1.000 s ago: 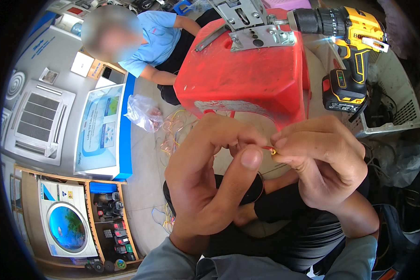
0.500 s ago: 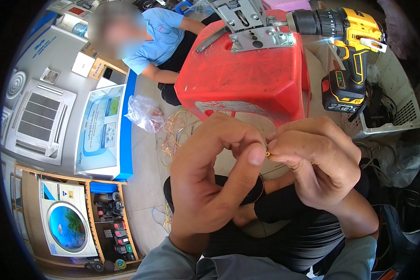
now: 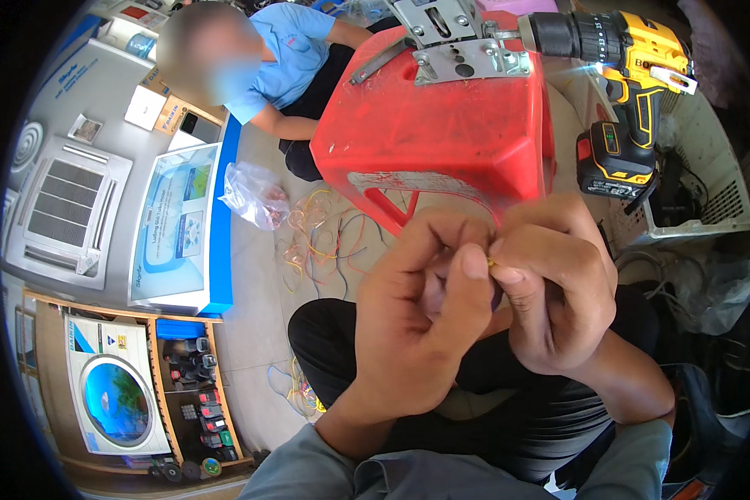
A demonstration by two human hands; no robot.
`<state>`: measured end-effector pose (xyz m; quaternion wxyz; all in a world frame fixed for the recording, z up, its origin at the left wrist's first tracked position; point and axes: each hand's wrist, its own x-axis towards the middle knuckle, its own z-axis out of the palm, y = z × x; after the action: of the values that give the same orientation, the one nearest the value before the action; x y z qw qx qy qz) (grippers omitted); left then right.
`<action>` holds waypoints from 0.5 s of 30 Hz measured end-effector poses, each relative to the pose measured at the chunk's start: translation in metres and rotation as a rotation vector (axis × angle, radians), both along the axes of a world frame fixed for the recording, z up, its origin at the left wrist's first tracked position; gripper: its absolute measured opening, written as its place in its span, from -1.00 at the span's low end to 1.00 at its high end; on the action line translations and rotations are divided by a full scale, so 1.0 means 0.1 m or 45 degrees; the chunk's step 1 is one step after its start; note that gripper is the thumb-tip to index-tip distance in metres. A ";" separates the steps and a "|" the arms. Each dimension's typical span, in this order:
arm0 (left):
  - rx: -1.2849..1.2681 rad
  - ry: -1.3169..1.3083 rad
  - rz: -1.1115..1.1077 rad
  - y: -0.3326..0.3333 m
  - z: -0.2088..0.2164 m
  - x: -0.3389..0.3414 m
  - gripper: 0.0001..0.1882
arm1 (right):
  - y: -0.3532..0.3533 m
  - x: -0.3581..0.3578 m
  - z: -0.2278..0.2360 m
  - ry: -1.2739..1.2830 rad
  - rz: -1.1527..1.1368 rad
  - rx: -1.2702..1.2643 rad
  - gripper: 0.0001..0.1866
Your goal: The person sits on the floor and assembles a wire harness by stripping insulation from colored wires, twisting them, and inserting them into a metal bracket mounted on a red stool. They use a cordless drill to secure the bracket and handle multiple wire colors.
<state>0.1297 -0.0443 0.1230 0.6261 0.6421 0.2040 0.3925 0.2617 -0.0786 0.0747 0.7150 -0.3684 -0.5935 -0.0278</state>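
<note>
Both my hands meet in front of my lap, fingertips touching. Between them shows a tiny piece of thin yellow wire, mostly covered by the fingers. My right hand pinches it between thumb and forefinger, the other fingers curled in. My left hand is closed as well, its thumb and forefinger pressed against the same spot; whether they grip the wire's end is hidden. Beyond them stands a red plastic stool bearing a metal clamp-like mechanism. A yellow and black cordless drill is joined to it by the chuck.
Loose coloured wires lie tangled on the tiled floor beside a clear plastic bag. A person in a blue shirt sits behind the stool. At right is a pale perforated crate; a wooden shelf holding tools stands left.
My hands have shifted slightly right and drawn closer together, still pinching the wire. More of the floor wires and my left knee show. The drill and stool look unmoved.
</note>
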 end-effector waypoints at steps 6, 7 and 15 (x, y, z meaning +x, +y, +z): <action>0.372 0.094 0.163 0.11 0.01 -0.08 -0.91 | -0.05 0.09 0.13 -0.155 -0.146 -0.046 -0.77; 0.428 0.129 0.191 0.11 0.00 -0.09 -0.90 | -0.07 0.10 0.12 -0.181 -0.168 -0.047 -0.76; 0.350 0.071 0.067 0.12 -0.06 -0.11 -0.91 | -0.05 0.11 0.09 -0.132 -0.010 -0.062 -0.80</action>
<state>0.1187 -0.0324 0.1172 0.5158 0.7269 0.1825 0.4150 0.2729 -0.0831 0.0835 0.6739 -0.3862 -0.6289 -0.0352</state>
